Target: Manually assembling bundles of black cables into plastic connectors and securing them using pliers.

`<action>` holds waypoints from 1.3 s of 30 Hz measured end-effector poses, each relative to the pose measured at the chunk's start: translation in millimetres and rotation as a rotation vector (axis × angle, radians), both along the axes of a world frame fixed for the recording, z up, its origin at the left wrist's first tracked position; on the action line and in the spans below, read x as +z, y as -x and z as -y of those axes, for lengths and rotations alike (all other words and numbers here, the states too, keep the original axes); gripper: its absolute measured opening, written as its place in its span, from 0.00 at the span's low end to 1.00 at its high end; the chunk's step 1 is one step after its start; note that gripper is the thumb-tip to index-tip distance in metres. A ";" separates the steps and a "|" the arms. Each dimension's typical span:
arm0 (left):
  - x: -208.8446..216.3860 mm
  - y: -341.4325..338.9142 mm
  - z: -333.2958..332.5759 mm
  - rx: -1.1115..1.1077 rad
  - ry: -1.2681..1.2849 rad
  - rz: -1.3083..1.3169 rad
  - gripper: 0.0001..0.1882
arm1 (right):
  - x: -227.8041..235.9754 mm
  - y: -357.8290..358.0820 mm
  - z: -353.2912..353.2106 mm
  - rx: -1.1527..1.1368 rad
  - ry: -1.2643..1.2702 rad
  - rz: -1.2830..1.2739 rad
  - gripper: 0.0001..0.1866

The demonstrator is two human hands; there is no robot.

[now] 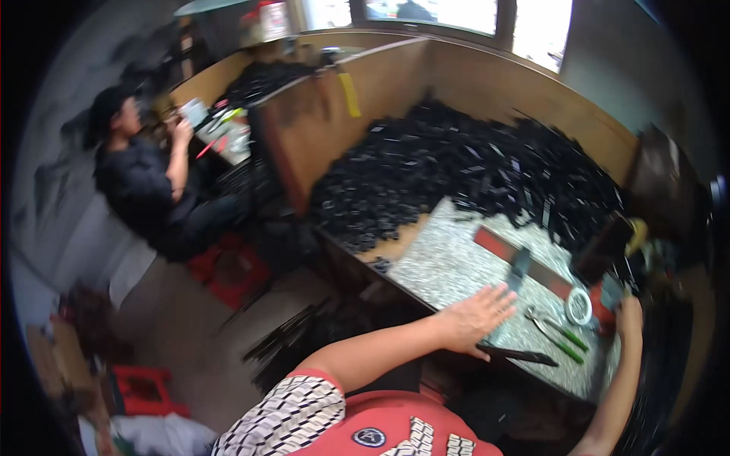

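Observation:
My left hand [477,318] is open, its fingers spread over the near edge of a speckled grey board [430,262]. Just beyond its fingertips, a dark grey block [519,267] lies across a long reddish-brown bar [547,279]. A thin black strip [525,355] lies by my left thumb. At the right end of the board my right hand [630,315] looks closed beside a small teal piece [611,292]; blur hides what is in it. Between my hands are green-handled pliers [564,339] and a white ring-shaped roll [579,306].
A large heap of black pieces [456,159] lies behind the board, within wooden partitions [525,87]. At the left, a co-worker [141,167] sits on a red stool [228,270] with raised hands. Another red stool [144,389] and long dark strips [285,346] are on the floor.

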State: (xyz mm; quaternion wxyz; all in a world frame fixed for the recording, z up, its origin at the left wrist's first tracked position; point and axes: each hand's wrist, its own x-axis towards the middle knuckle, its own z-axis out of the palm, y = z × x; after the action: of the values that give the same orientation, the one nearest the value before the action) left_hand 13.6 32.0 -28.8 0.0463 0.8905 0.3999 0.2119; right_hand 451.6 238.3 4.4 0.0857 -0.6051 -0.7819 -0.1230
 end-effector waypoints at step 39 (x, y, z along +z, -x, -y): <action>91.8 -9.7 35.2 -0.351 0.288 0.962 0.36 | 122.9 189.0 207.1 0.644 -0.031 -0.669 0.20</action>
State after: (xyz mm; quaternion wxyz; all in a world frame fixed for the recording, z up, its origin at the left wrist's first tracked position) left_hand 23.3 -3.2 63.0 0.3812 0.7309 0.2035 0.5282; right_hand 262.6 31.2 127.3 0.3760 -0.3363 -0.8576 0.1002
